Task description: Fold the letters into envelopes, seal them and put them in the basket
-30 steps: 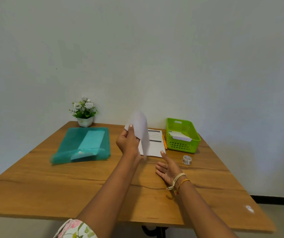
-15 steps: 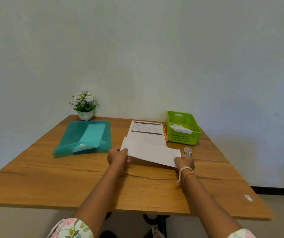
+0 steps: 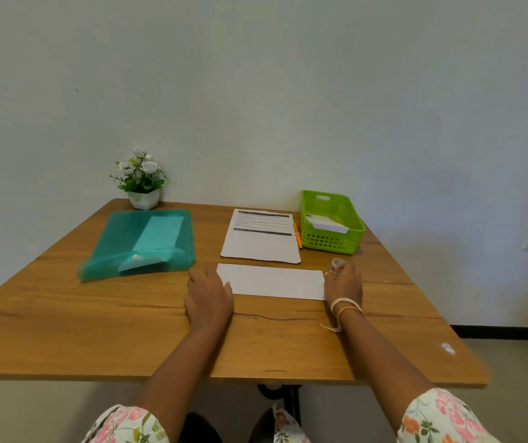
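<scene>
A white envelope (image 3: 272, 280) lies flat and lengthwise on the wooden table (image 3: 96, 330) in front of me. My left hand (image 3: 209, 292) rests at its left end, thumb touching the paper. My right hand (image 3: 344, 284) rests at its right end, fingers relaxed. Behind the envelope lies a printed letter (image 3: 261, 238). The green basket (image 3: 331, 223) stands at the back right with a white envelope (image 3: 328, 223) inside it.
A teal plastic folder (image 3: 142, 241) holding an envelope lies at the left. A potted white flower (image 3: 141, 179) stands at the back left. An orange pen (image 3: 297, 235) lies between letter and basket. A small tape roll (image 3: 336, 265) sits by my right hand.
The white envelope, held upright in my left hand a second ago, was lowered with both hands and now lies flat on the table. Both hands now rest at its ends.
</scene>
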